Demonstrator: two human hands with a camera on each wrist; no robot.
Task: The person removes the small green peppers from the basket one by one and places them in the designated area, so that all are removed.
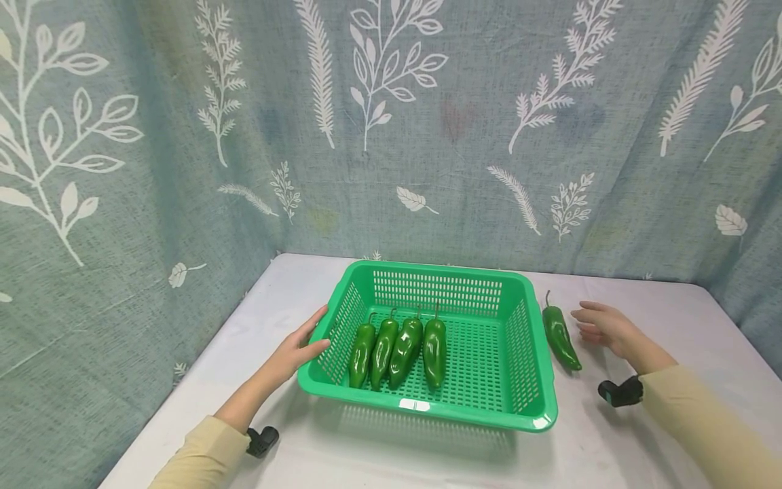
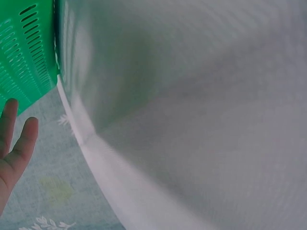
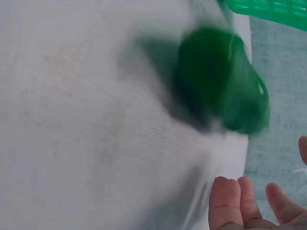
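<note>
A green plastic basket (image 1: pixel 427 406) with slotted walls stands on the table, several glossy green chili peppers (image 1: pixel 435 353) lying side by side in its left half, stems toward the back. At the basket's left rim is my left hand (image 1: pixel 293 350), thumb and fingers spread and straight; the left wrist view shows its fingers (image 2: pixel 24 143) beside the slotted wall. One more green pepper (image 1: pixel 559 336) lies outside, close to the right wall. Just right of it my right hand (image 1: pixel 613 329) hovers with loosely bent fingers, holding nothing. That pepper (image 3: pixel 220 81) looks blurred in the right wrist view.
A white cloth covers the table (image 1: pixel 244 346). Behind and to the left hangs a blue-green curtain (image 1: pixel 452 190) with white leaf prints. Small black devices (image 1: pixel 620 392) are worn on both wrists.
</note>
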